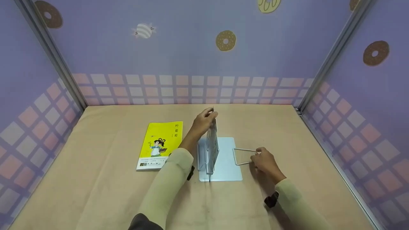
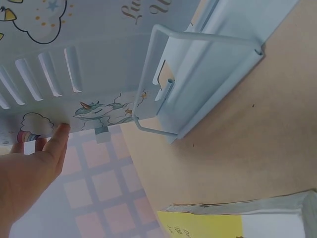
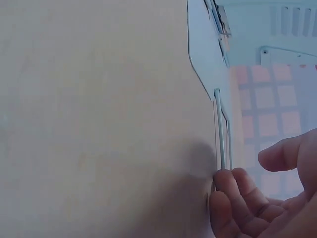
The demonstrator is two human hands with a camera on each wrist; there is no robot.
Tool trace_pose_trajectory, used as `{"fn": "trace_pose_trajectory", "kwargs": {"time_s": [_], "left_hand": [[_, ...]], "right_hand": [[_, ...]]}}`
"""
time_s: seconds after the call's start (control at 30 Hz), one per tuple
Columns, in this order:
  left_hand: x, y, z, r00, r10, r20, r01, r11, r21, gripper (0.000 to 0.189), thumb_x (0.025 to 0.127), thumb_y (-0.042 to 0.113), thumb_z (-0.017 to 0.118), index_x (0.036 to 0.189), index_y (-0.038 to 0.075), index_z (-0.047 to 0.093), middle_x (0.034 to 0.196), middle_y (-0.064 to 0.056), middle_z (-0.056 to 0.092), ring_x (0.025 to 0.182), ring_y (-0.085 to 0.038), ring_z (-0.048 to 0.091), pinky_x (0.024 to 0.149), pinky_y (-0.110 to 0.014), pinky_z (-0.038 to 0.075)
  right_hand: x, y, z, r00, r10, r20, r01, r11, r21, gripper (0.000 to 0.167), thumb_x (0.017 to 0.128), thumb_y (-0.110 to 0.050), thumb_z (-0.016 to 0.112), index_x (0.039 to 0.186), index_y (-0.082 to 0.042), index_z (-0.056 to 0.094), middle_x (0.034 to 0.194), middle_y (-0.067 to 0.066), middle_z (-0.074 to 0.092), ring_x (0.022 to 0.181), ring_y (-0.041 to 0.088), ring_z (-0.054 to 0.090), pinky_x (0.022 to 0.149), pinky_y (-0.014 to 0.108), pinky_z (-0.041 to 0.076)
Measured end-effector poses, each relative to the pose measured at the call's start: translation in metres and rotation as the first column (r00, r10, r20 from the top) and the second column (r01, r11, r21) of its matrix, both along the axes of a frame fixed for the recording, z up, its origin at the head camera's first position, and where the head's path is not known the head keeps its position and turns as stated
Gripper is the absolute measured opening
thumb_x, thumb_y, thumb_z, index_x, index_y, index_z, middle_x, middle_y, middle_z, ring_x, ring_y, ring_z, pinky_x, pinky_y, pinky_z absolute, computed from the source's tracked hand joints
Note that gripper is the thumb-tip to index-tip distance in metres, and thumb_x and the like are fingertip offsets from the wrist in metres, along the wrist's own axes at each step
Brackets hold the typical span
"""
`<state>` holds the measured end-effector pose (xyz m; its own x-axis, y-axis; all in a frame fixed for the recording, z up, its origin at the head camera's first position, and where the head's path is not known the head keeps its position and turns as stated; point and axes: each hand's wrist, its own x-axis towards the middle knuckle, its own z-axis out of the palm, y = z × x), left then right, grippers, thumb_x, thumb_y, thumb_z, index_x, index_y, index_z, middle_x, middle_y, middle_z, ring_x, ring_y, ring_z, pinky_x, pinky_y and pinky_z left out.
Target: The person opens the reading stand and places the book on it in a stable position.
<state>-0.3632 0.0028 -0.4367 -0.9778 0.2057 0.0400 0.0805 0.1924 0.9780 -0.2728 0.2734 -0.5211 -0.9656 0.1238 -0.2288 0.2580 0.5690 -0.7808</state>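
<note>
A white metal book stand [image 1: 227,159] has its flat base on the table and its printed panel [image 2: 109,64] raised nearly upright, with slots and a unicorn drawing. My left hand [image 1: 203,123] grips the panel's top edge, a digit on the printed face and other fingers behind it. A bent wire loop [image 2: 148,74] stands out from the printed side near the ledge. Low at the right, my right hand [image 1: 264,160] has its bent fingers at the end of a wire support [image 1: 235,156] that reaches out from the base. The thumb [image 3: 280,154] stands apart from the wire.
Left of the stand, a yellow paperback book [image 1: 159,143] lies flat, a drawn figure on its cover. A beige cloth [image 1: 105,137] covers the table. Patterned walls [image 1: 188,57] close in the back and both sides, with metal posts [image 1: 59,64] at the corners.
</note>
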Motion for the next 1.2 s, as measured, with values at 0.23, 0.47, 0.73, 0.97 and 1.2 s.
{"fn": "trace_pose_trajectory", "kwargs": {"time_s": [0.23, 0.47, 0.73, 0.97, 1.2], "left_hand": [[0.0, 0.001, 0.0, 1.0, 0.0, 0.001, 0.0, 1.0, 0.013, 0.059, 0.103, 0.046, 0.05, 0.155, 0.02, 0.043, 0.147, -0.011, 0.055, 0.12, -0.026, 0.062, 0.102, -0.04, 0.052], [-0.001, 0.0, 0.0, 1.0, -0.001, -0.003, 0.001, 1.0, 0.018, 0.057, 0.103, 0.044, 0.05, 0.155, 0.02, 0.044, 0.149, -0.012, 0.054, 0.121, -0.027, 0.061, 0.103, -0.04, 0.052], [-0.002, -0.001, -0.003, 1.0, -0.005, -0.012, 0.005, 1.0, 0.012, 0.059, 0.102, 0.047, 0.051, 0.154, 0.02, 0.045, 0.146, -0.011, 0.056, 0.123, -0.025, 0.061, 0.103, -0.039, 0.051], [-0.002, -0.002, -0.002, 1.0, -0.013, 0.0, 0.013, 1.0, 0.001, 0.06, 0.102, 0.049, 0.05, 0.155, 0.02, 0.043, 0.147, -0.011, 0.055, 0.123, -0.026, 0.059, 0.104, -0.041, 0.051], [-0.002, 0.0, -0.001, 1.0, 0.002, -0.004, -0.002, 1.0, -0.008, 0.058, 0.103, 0.047, 0.051, 0.154, 0.02, 0.045, 0.146, -0.011, 0.056, 0.125, -0.026, 0.059, 0.106, -0.041, 0.05]], "right_hand": [[-0.001, 0.007, -0.001, 0.997, -0.026, 0.073, 0.024, 0.999, 0.034, 0.039, 0.098, -0.017, 0.051, 0.128, 0.008, 0.05, 0.073, 0.002, 0.054, 0.058, 0.012, 0.049, 0.051, 0.026, 0.042], [-0.002, 0.009, 0.002, 0.996, -0.059, 0.073, 0.054, 0.996, 0.072, 0.019, 0.097, -0.017, 0.053, 0.102, 0.001, 0.06, 0.071, 0.001, 0.055, 0.06, 0.013, 0.052, 0.052, 0.026, 0.044], [-0.003, 0.02, -0.002, 0.992, -0.105, 0.063, 0.107, 0.994, -0.037, 0.04, 0.098, -0.017, 0.053, 0.131, 0.005, 0.058, 0.087, 0.006, 0.061, 0.068, 0.013, 0.054, 0.057, 0.026, 0.047], [-0.005, 0.021, 0.001, 0.99, -0.127, 0.067, 0.137, 0.973, -0.184, 0.033, 0.098, -0.02, 0.057, 0.123, 0.002, 0.06, 0.099, 0.007, 0.063, 0.084, 0.018, 0.058, 0.07, 0.029, 0.053], [-0.001, 0.002, 0.007, 0.997, -0.071, -0.041, 0.056, 0.957, -0.283, 0.02, 0.097, -0.01, 0.064, 0.113, 0.003, 0.064, 0.104, 0.008, 0.069, 0.094, 0.015, 0.068, 0.083, 0.03, 0.058]]}}
